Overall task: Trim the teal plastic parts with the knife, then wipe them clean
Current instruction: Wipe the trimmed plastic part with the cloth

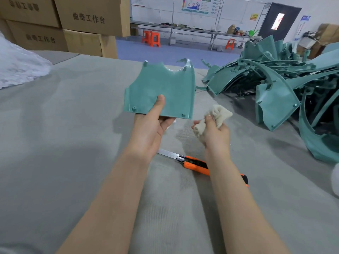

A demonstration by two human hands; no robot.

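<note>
Grips the teal plastic part (161, 88) in the left hand (152, 129), thumb flat on its face, fingers curled under the near edge; held up over the grey table cover (73, 143), at centre. Flat and matte, with a round notch in the far edge, raised side walls and small posts near the corners. Clutches a crumpled off-white cloth (220, 111) in the right hand (216, 132), at 4 o'clock of the part, just apart from it. Lying at 6 o'clock beneath the forearms, an orange knife (194, 164), blade out. Heaped at 2 o'clock, a pile of teal parts (275, 85). Stacked at 10 o'clock, closed cardboard boxes (88, 17); cannot tell what sits inside.
</note>
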